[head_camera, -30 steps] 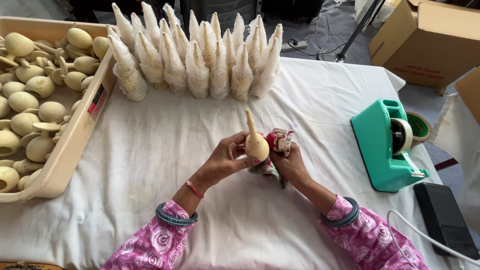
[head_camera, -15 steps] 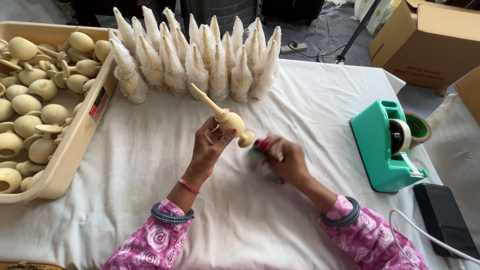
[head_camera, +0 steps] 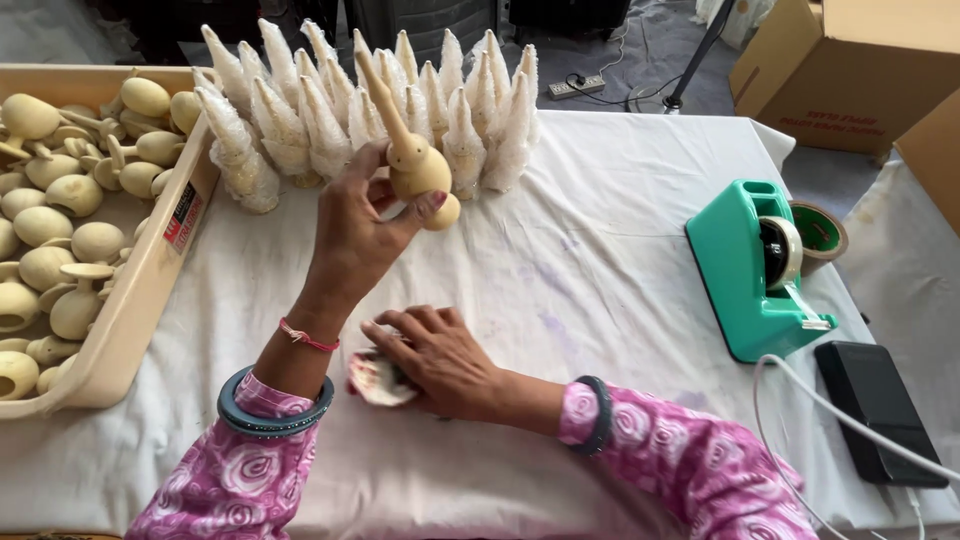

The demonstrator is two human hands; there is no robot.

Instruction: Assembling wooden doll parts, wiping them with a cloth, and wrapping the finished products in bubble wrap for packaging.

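Above the tabletop (head_camera: 600, 260), left hand (head_camera: 355, 225) pinches a wooden figure (head_camera: 410, 160) aloft for inspection; right hand (head_camera: 440, 360) presses a cloth (head_camera: 378, 380) flat.

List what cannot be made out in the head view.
- Small object under the right hand: mostly covered by the fingers.
- Tray of wooden pieces: cut off by the left edge.
- Wooden piece in the left hand: its far side is hidden.
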